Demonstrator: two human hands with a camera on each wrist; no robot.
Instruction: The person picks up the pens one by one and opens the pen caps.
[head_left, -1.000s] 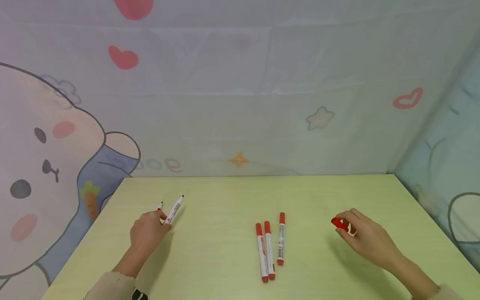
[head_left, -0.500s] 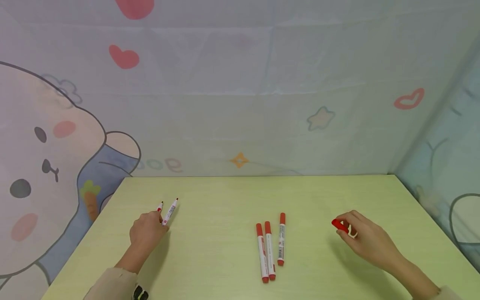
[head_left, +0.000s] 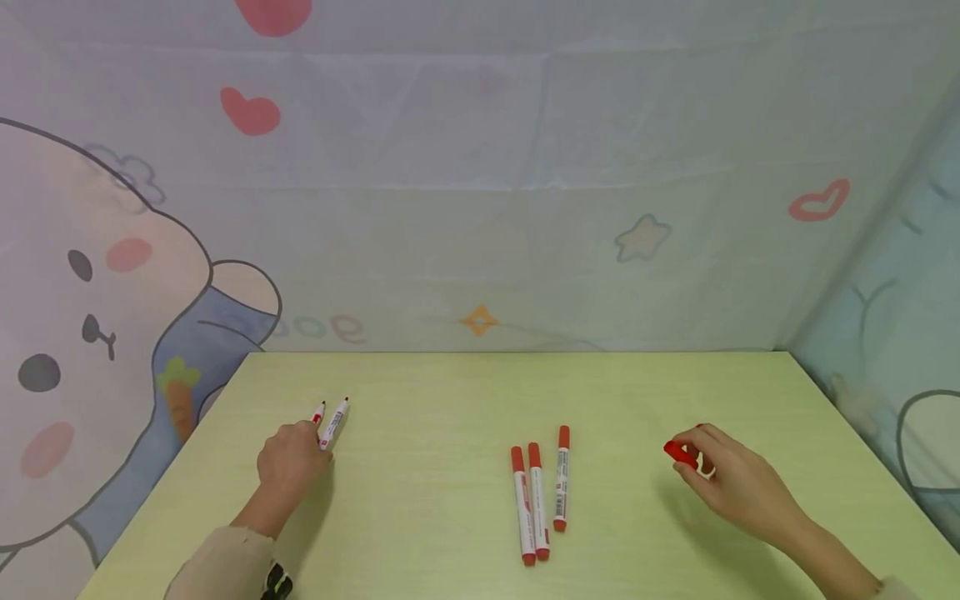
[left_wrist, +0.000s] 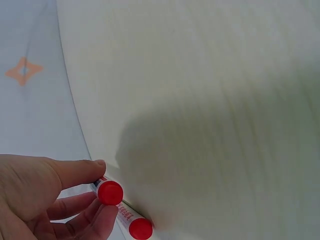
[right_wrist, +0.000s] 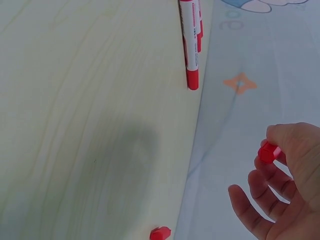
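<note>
My left hand, at the table's left side, pinches an uncapped marker between thumb and fingers, its tip pointing away. Its red end plug faces the left wrist camera. Beside it a second uncapped marker lies on the table, mostly hidden by the hand in the head view; its red end shows below the fingers. On the right side my right hand pinches a red marker cap above the table. Another red cap lies on the table past that hand.
Three capped red markers lie mid-table: a left one, one close against it and one slightly apart. A printed cloth hangs along the back edge of the pale green table.
The left hand has brought its marker left and down, closer to the second uncapped marker. The right hand has stayed nearly still with the cap, dipping very slightly.
</note>
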